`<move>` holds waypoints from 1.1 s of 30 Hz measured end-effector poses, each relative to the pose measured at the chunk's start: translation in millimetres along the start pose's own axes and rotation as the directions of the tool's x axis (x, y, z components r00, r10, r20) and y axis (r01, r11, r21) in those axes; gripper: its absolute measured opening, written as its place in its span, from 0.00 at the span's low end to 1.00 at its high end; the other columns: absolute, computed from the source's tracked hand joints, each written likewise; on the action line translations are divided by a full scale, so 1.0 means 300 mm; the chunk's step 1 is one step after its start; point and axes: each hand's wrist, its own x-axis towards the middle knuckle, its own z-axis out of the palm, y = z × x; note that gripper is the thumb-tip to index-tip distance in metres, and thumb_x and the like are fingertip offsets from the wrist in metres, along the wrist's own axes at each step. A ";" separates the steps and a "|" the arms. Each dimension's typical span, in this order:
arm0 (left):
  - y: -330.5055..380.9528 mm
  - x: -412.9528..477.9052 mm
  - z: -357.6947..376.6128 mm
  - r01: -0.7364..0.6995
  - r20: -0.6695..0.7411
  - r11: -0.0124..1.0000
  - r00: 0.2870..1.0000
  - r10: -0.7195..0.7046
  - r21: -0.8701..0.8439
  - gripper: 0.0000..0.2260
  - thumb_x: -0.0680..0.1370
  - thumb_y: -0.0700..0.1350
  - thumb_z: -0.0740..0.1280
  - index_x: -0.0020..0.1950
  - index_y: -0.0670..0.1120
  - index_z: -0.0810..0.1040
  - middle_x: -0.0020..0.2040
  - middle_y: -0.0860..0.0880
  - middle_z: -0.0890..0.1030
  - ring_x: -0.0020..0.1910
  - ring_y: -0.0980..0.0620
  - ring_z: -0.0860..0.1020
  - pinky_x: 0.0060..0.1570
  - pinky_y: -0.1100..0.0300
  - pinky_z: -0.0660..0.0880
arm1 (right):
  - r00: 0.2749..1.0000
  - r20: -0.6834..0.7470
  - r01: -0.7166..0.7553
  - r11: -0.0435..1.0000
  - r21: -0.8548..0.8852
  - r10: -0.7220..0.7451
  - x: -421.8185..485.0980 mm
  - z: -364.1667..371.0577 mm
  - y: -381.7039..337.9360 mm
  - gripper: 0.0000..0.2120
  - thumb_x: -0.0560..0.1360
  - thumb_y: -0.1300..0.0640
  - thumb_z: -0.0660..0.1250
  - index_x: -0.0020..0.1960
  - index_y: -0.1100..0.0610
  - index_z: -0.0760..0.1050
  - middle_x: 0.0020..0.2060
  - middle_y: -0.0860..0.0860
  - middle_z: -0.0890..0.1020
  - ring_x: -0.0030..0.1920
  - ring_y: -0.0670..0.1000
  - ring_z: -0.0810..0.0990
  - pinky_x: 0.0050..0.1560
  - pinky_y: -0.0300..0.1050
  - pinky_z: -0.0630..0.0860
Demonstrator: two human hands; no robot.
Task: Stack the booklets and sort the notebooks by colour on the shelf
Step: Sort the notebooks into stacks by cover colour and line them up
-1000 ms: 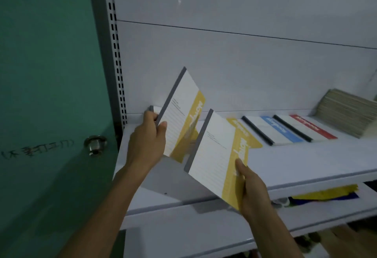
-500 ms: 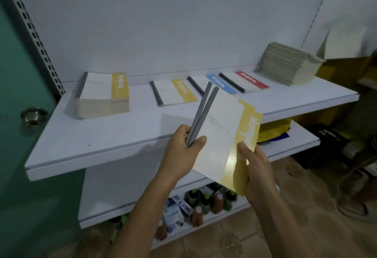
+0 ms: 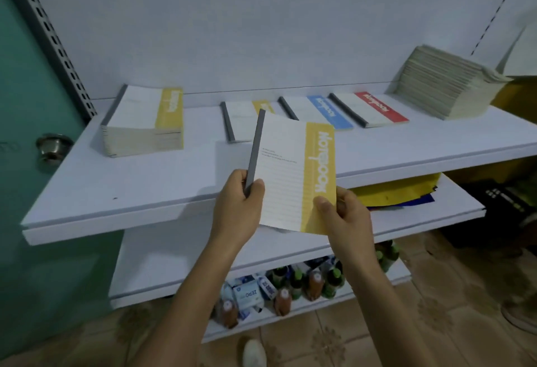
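The upper shelf [image 3: 174,180] carries the yellow stack [image 3: 145,122] at far left and the booklet pile [image 3: 444,87] at far right. Single yellow, blue and red notebooks lie between them. The two yellow notebooks [image 3: 290,175], fanned apart half a second ago, are now squared as one pack, held near the shelf edge and off its surface. My left grip [image 3: 236,209] pinches the grey spine. My right grip [image 3: 345,218] pinches the lower yellow corner. Judgement: the pair is ready for the yellow stack.

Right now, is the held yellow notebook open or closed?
Closed: the yellow notebook shows only its cover; left hand pinches the spine.
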 end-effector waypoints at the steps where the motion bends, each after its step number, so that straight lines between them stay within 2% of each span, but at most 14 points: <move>1: -0.006 0.033 -0.011 -0.006 0.002 0.999 1.000 0.006 0.049 0.05 0.79 0.47 0.60 0.44 0.53 0.71 0.40 0.55 0.78 0.36 0.59 0.76 0.33 0.64 0.71 | 0.999 0.002 0.039 0.997 -0.060 -0.039 0.039 0.019 -0.004 0.09 0.79 0.57 0.64 0.58 0.55 0.75 0.33 0.45 0.78 0.30 0.38 0.75 0.29 0.29 0.69; 4: -0.020 0.150 -0.029 -0.005 0.027 0.992 1.000 0.001 0.127 0.02 0.80 0.47 0.59 0.49 0.53 0.71 0.43 0.58 0.77 0.41 0.60 0.76 0.35 0.65 0.72 | 0.993 -0.001 0.119 0.965 -0.234 -0.122 0.168 0.075 -0.018 0.07 0.78 0.53 0.63 0.56 0.50 0.74 0.34 0.48 0.78 0.31 0.40 0.74 0.28 0.33 0.69; 7: -0.027 0.290 -0.029 -0.033 0.040 0.987 0.999 0.027 0.155 0.06 0.80 0.46 0.59 0.56 0.50 0.71 0.47 0.57 0.78 0.43 0.59 0.76 0.36 0.67 0.70 | 0.985 0.009 0.167 0.932 -0.322 -0.173 0.315 0.139 -0.039 0.04 0.78 0.52 0.62 0.53 0.47 0.72 0.37 0.43 0.79 0.36 0.39 0.76 0.31 0.35 0.69; 9: -0.030 0.391 -0.030 -0.059 0.052 0.984 0.997 0.051 0.166 0.09 0.80 0.47 0.60 0.59 0.48 0.71 0.52 0.53 0.79 0.46 0.54 0.77 0.40 0.62 0.74 | 0.983 0.026 0.178 0.922 -0.343 -0.180 0.425 0.192 -0.057 0.03 0.79 0.53 0.61 0.51 0.47 0.72 0.40 0.40 0.78 0.39 0.40 0.77 0.35 0.35 0.70; 11: -0.037 0.492 -0.031 -0.098 0.050 0.970 0.995 0.089 0.223 0.07 0.79 0.47 0.61 0.56 0.48 0.71 0.52 0.50 0.79 0.46 0.51 0.78 0.41 0.57 0.75 | 0.980 0.049 0.196 0.911 -0.363 -0.192 0.534 0.244 -0.066 0.02 0.79 0.53 0.60 0.51 0.49 0.71 0.42 0.42 0.79 0.41 0.41 0.77 0.37 0.36 0.72; 14: -0.060 0.623 -0.037 -0.121 0.027 0.924 0.993 0.119 0.364 0.05 0.79 0.49 0.62 0.49 0.49 0.68 0.50 0.48 0.79 0.46 0.48 0.77 0.40 0.56 0.74 | 0.977 0.082 0.211 0.885 -0.414 -0.195 0.674 0.315 -0.066 0.06 0.79 0.54 0.60 0.55 0.52 0.72 0.47 0.49 0.80 0.44 0.47 0.79 0.42 0.44 0.75; 16: -0.098 0.677 -0.039 -0.109 0.020 0.869 0.993 0.113 0.482 0.09 0.79 0.53 0.62 0.46 0.48 0.68 0.48 0.47 0.78 0.48 0.46 0.76 0.41 0.54 0.73 | 0.978 0.096 0.209 0.848 -0.486 -0.186 0.737 0.349 -0.044 0.13 0.79 0.53 0.60 0.62 0.56 0.71 0.51 0.53 0.80 0.49 0.54 0.79 0.47 0.48 0.75; 18: -0.144 0.710 -0.035 -0.114 0.033 0.794 0.992 0.118 0.597 0.12 0.79 0.56 0.60 0.48 0.47 0.70 0.49 0.47 0.78 0.53 0.46 0.75 0.49 0.51 0.72 | 0.975 0.105 0.219 0.802 -0.556 -0.194 0.776 0.371 -0.009 0.16 0.79 0.53 0.60 0.65 0.56 0.70 0.53 0.54 0.80 0.52 0.57 0.78 0.45 0.47 0.71; 21: -0.201 0.737 -0.020 -0.114 0.039 0.719 0.992 0.120 0.686 0.21 0.79 0.58 0.57 0.62 0.45 0.70 0.62 0.47 0.75 0.64 0.47 0.70 0.62 0.49 0.67 | 0.971 0.130 0.237 0.749 -0.618 -0.200 0.809 0.396 0.046 0.15 0.78 0.53 0.61 0.64 0.55 0.70 0.52 0.54 0.79 0.51 0.56 0.76 0.43 0.45 0.66; 23: -0.217 0.741 -0.021 -0.096 0.025 0.708 0.994 0.109 0.699 0.30 0.78 0.61 0.55 0.72 0.43 0.61 0.71 0.45 0.69 0.70 0.46 0.64 0.67 0.50 0.62 | 0.970 0.126 0.239 0.748 -0.619 -0.206 0.819 0.404 0.064 0.14 0.78 0.53 0.61 0.63 0.55 0.70 0.51 0.52 0.78 0.50 0.53 0.75 0.43 0.44 0.66; 25: -0.221 0.733 -0.029 -0.100 0.035 0.721 0.994 0.104 0.686 0.38 0.74 0.68 0.55 0.76 0.44 0.56 0.74 0.45 0.65 0.73 0.46 0.61 0.69 0.51 0.58 | 0.965 0.149 0.262 0.731 -0.630 -0.217 0.816 0.406 0.069 0.12 0.77 0.53 0.61 0.60 0.54 0.72 0.50 0.50 0.79 0.50 0.52 0.75 0.45 0.46 0.70; 27: -0.212 0.723 -0.037 -0.126 0.087 0.710 0.992 0.092 0.693 0.47 0.65 0.76 0.55 0.75 0.48 0.57 0.74 0.48 0.64 0.74 0.47 0.59 0.69 0.52 0.55 | 0.959 0.188 0.282 0.689 -0.668 -0.210 0.813 0.409 0.070 0.12 0.77 0.52 0.61 0.59 0.54 0.73 0.51 0.49 0.79 0.53 0.53 0.76 0.49 0.49 0.73; 30: -0.211 0.720 -0.041 -0.149 0.124 0.697 0.988 0.087 0.701 0.50 0.58 0.78 0.59 0.74 0.54 0.59 0.74 0.50 0.63 0.74 0.50 0.57 0.69 0.53 0.52 | 0.955 0.222 0.297 0.642 -0.707 -0.196 0.792 0.419 0.061 0.20 0.75 0.45 0.64 0.63 0.53 0.72 0.56 0.49 0.77 0.59 0.52 0.73 0.55 0.48 0.73; 33: -0.216 0.726 -0.040 -0.158 0.103 0.700 0.987 0.120 0.697 0.46 0.60 0.77 0.60 0.73 0.54 0.62 0.72 0.50 0.66 0.73 0.50 0.59 0.67 0.53 0.53 | 0.930 0.343 0.342 0.662 -0.667 -0.134 0.757 0.394 0.050 0.39 0.65 0.30 0.65 0.70 0.50 0.66 0.65 0.46 0.70 0.67 0.48 0.64 0.63 0.45 0.66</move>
